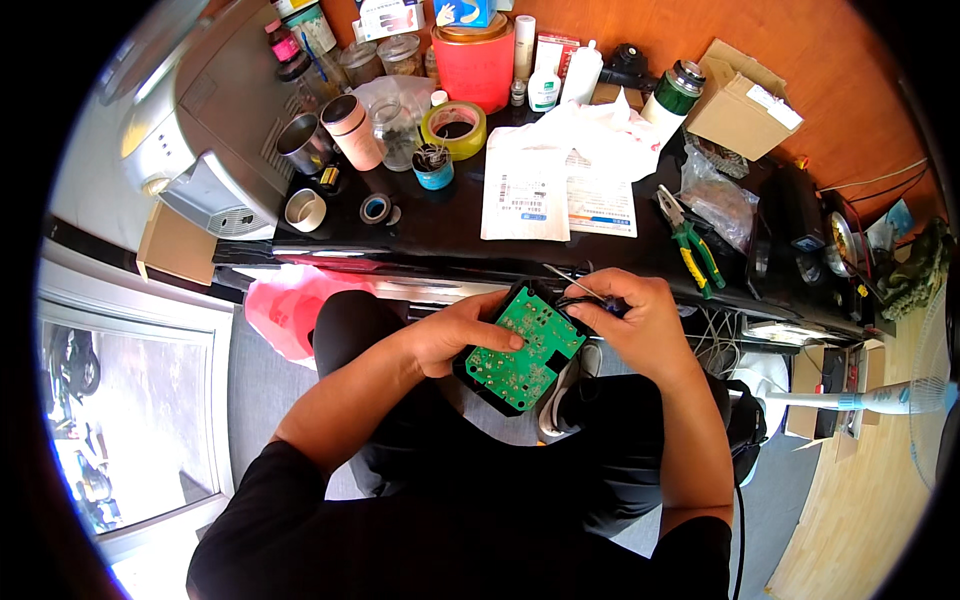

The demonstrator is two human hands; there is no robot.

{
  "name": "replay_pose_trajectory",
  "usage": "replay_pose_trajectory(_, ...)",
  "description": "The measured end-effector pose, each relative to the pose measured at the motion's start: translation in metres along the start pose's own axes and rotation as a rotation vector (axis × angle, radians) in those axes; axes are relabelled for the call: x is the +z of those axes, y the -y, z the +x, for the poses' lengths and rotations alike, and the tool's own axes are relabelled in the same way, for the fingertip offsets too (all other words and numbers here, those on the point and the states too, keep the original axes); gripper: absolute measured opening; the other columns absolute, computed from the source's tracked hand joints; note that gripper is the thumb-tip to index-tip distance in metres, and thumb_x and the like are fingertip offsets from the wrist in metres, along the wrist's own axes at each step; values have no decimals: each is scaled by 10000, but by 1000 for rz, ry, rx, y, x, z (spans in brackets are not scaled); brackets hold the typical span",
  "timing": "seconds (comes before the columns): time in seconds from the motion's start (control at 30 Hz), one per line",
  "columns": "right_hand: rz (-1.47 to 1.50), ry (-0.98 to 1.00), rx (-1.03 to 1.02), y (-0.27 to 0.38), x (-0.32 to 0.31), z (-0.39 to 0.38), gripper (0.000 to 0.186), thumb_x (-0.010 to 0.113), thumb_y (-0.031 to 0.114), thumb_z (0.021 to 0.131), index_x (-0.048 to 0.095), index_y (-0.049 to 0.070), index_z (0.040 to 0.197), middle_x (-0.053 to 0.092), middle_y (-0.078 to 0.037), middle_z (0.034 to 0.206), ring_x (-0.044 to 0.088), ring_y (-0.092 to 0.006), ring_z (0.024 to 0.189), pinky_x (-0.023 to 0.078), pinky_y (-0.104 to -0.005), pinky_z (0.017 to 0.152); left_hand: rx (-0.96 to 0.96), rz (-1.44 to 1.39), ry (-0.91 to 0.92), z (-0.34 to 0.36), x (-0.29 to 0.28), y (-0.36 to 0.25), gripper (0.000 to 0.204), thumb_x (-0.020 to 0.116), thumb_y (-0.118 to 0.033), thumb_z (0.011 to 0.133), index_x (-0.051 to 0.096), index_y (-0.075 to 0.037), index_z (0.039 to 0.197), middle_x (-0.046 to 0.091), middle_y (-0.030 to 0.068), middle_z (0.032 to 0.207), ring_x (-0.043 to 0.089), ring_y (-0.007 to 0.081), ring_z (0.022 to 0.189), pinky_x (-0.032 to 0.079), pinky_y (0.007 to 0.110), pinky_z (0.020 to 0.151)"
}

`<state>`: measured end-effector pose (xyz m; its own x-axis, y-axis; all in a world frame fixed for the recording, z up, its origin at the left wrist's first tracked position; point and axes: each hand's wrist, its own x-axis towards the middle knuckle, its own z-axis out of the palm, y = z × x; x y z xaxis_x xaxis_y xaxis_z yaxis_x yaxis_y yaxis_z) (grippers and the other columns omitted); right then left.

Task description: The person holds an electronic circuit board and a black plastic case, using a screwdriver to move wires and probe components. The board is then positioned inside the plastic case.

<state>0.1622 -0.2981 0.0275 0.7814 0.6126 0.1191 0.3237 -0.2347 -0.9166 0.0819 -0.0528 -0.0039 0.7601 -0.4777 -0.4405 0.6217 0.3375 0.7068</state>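
From my remote station, I observe the left hand point(455, 335) clamping the green circuit board point(530, 345), a black housing point(517, 298) behind it, above the lap point(600, 460), while the right hand point(640, 320) pinches a slim metal-shafted tool point(585, 288) near the board's upper right edge.

Underside of green board point(524, 364) hidden

Count: two hands point(455, 335), one circuit board point(541, 350), one screwdriver point(617, 306), one pair of pliers point(687, 245), one red bucket point(470, 75), one fan point(880, 399).
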Motion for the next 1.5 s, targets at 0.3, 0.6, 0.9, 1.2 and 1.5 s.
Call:
replay_pose_trajectory(0.3, -188, 96, -183, 2, -8, 5, 185, 767, 45, 858, 766, 39, 1044, 719, -92, 998, 714, -253, 908, 568, -342, 809, 12, 25, 23, 0, -3, 1, 768, 818, -129, 799, 475, -27, 1478, 661, 125, 1299, 659, 243, 1173, 532, 408, 1028)
replay_pose_trajectory(0.6, -4, 243, 7, 5, -20, 0, 207, 742, 40, 904, 785, 38, 1106, 648, -43, 972, 636, -147, 891, 511, -274, 786, -48, 8, 31, -2, 0, -3, 730, 792, -99, 825, 482, -18, 1481, 666, 109, 1286, 651, 213, 1162, 524, 375, 1025)
replay_pose_trajectory(0.9, -250, 281, 45, 14, -16, 0, 133, 732, 113, 891, 805, 60, 989, 663, -80, 853, 662, -250, 795, 512, -356, 706, -51, 99, 14, 7, -6, 11, 710, 803, -88, 821, 503, -8, 1459, 668, 107, 1279, 652, 207, 1150, 523, 371, 1019)
replay_pose_trajectory(1.2, -377, 456, -28, 12, -23, 1, 135, 762, 75, 843, 799, 60, 972, 682, -88, 874, 661, -278, 810, 519, -357, 739, -97, 160, 77, 11, -7, 16, 714, 809, -79, 820, 500, -1, 1459, 658, 106, 1285, 633, 197, 1168, 502, 355, 1037)
replay_pose_trajectory(1.5, 72, 152, 163, -5, -22, 2, 255, 775, 121, 917, 761, 14, 1147, 784, -83, 1033, 705, -126, 949, 551, -303, 840, -52, -3, 60, 2, -6, 1, 801, 814, -148, 798, 456, -4, 1500, 657, 132, 1320, 659, 238, 1172, 528, 386, 1021)
